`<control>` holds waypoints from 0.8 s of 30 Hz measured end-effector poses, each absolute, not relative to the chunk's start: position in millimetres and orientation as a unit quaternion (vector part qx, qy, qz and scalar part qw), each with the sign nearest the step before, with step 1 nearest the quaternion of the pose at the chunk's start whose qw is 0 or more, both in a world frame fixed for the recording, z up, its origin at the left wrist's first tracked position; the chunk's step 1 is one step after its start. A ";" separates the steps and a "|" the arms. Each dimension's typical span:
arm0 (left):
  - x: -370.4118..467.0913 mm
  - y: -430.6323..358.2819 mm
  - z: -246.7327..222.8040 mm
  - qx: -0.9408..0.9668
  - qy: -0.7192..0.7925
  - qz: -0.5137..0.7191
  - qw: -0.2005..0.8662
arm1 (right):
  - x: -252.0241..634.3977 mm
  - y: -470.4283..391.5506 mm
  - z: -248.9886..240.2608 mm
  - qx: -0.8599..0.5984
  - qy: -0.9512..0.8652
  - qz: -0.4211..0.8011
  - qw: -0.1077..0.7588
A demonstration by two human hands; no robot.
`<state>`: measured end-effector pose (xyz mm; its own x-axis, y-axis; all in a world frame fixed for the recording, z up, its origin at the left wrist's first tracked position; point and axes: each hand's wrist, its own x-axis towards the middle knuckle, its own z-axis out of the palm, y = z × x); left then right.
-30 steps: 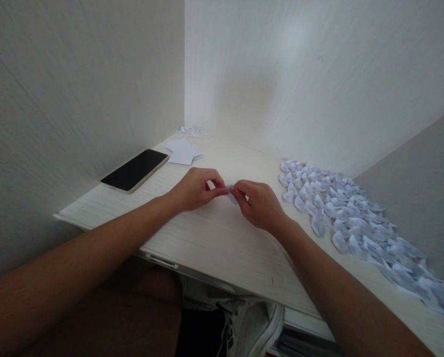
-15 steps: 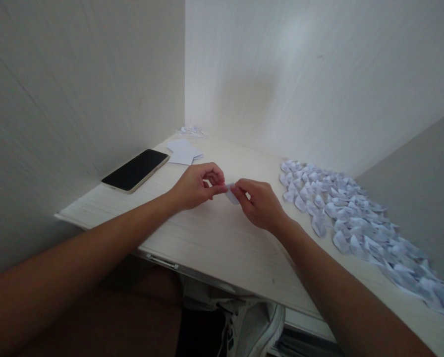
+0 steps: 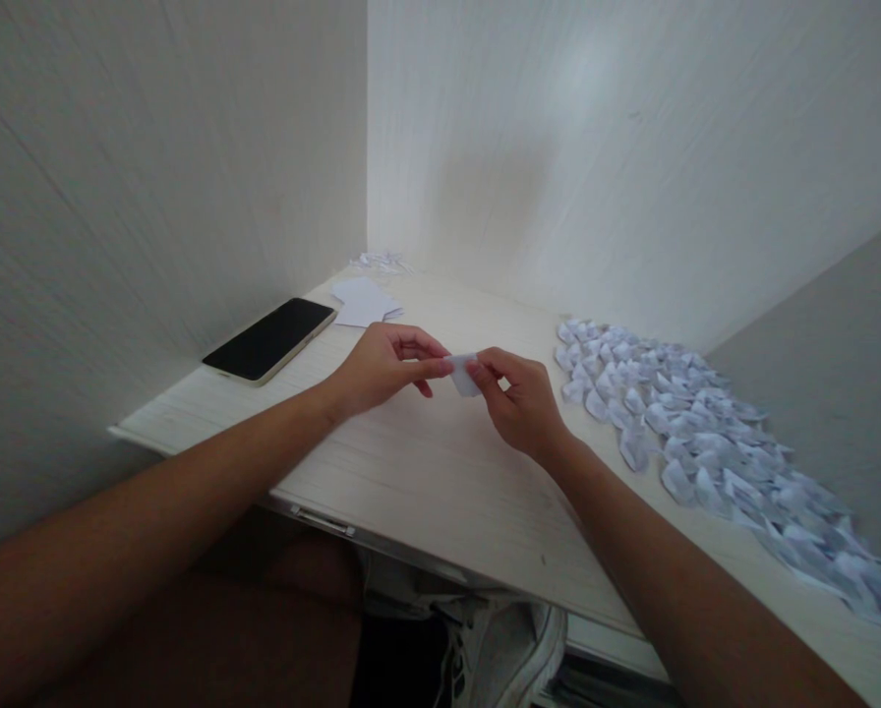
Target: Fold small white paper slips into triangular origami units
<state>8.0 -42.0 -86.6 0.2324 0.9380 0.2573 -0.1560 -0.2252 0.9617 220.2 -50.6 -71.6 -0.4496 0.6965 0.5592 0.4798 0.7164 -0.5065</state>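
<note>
Between my two hands, above the middle of the white desk (image 3: 426, 472), is a small white paper piece (image 3: 464, 376). My left hand (image 3: 396, 366) pinches its left edge between thumb and fingers. On the other side, my right hand (image 3: 518, 398) grips the paper's right part with thumb and forefinger. The paper looks folded, though its exact shape is partly covered by the fingertips. Many small folded white papers (image 3: 676, 408) lie in a spread along the desk's right side.
A dark-screened phone (image 3: 270, 339) lies at the left by the wall. Behind it are flat white paper sheets (image 3: 363, 300) and thin paper scraps (image 3: 381, 263) in the corner. Panels rise behind and at both sides. Below the front edge a white shoe (image 3: 510, 654) shows.
The paper piece has turned and now shows more of its flat face. My left hand has shifted slightly, its fingers straighter, and my right fingers have moved a little on the paper.
</note>
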 end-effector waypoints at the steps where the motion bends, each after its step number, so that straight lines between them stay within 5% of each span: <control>1: 8.4 -42.2 -86.5 0.582 0.333 0.523 0.527 | 220.0 -50.8 -71.7 -0.346 -0.838 0.140 0.398; 24: 5.8 -43.7 -85.1 0.636 0.300 0.513 0.492 | 219.5 -52.0 -71.9 -0.353 -0.836 0.156 0.390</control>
